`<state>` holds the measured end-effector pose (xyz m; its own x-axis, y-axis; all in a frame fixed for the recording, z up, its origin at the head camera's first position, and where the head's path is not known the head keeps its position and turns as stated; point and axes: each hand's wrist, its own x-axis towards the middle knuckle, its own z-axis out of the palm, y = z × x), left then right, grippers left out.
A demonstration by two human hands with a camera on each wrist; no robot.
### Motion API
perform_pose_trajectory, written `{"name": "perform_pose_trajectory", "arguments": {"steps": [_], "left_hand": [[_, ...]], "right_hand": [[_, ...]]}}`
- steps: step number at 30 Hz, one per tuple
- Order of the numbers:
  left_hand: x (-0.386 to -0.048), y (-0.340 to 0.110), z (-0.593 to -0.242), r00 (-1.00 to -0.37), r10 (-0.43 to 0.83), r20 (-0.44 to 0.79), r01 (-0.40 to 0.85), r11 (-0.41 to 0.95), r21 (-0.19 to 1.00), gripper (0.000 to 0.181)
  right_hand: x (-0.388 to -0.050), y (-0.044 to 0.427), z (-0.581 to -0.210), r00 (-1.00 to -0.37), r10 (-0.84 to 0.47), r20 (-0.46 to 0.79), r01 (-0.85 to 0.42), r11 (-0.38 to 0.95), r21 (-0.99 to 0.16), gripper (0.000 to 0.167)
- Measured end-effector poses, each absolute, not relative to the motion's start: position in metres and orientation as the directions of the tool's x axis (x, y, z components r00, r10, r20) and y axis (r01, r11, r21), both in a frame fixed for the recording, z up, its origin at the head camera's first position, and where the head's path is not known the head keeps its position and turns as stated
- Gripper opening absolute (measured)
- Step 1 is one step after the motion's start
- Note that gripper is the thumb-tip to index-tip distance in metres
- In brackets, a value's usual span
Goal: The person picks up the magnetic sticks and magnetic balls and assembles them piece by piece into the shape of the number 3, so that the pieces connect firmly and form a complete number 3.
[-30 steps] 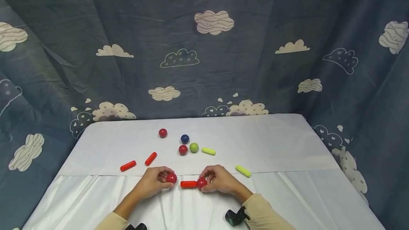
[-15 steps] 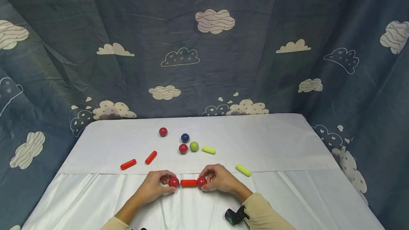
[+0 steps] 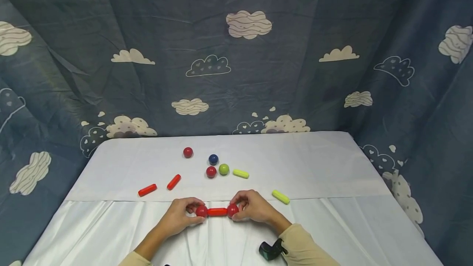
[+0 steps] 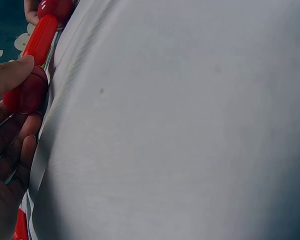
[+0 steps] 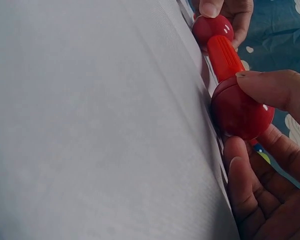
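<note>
A red rod (image 3: 217,212) lies crosswise near the front of the white table, with a red ball against each end. My left hand (image 3: 178,217) pinches the left red ball (image 3: 201,211) between thumb and fingers. On the other side, the right red ball (image 3: 232,210) is pinched by my right hand (image 3: 256,207). Both wrist views show the ridged rod (image 5: 223,56) joining the two balls in one line. In the left wrist view my thumb presses on the near ball (image 4: 28,93).
Two red rods (image 3: 147,190) lie to the left. Farther back are two loose red balls (image 3: 188,152), a blue ball (image 3: 213,159) and a green ball (image 3: 223,169). Two yellow-green rods (image 3: 281,197) lie to the right. A cloud-patterned curtain (image 3: 281,73) hangs behind the table (image 3: 314,163).
My left hand has moved right and slightly nearer, bringing its red ball up against the left end of the red rod. The right hand has stayed nearly still on its ball.
</note>
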<state>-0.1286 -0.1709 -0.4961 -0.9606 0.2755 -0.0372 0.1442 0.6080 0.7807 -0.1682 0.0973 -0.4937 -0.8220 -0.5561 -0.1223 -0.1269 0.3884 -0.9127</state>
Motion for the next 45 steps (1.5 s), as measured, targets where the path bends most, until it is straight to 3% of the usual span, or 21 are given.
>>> {"name": "perform_pose_trajectory", "arguments": {"steps": [32, 41, 45], "left_hand": [[-0.133, -0.168, -0.496, -0.936, 0.345, -0.069, 0.177, 0.631, 0.755, 0.036], [-0.145, -0.146, -0.496, -0.912, 0.411, 0.018, 0.277, 0.583, 0.764, 0.027], [-0.146, -0.142, -0.499, -0.91, 0.414, 0.014, 0.266, 0.558, 0.786, 0.023]], "right_hand": [[-0.169, 0.096, -0.496, -0.826, -0.549, -0.131, -0.127, 0.407, -0.904, 0.031], [-0.17, 0.096, -0.494, -0.823, -0.559, -0.1, -0.147, 0.38, -0.913, 0.03], [-0.169, 0.098, -0.494, -0.825, -0.555, -0.107, -0.144, 0.39, -0.91, 0.03]]}}
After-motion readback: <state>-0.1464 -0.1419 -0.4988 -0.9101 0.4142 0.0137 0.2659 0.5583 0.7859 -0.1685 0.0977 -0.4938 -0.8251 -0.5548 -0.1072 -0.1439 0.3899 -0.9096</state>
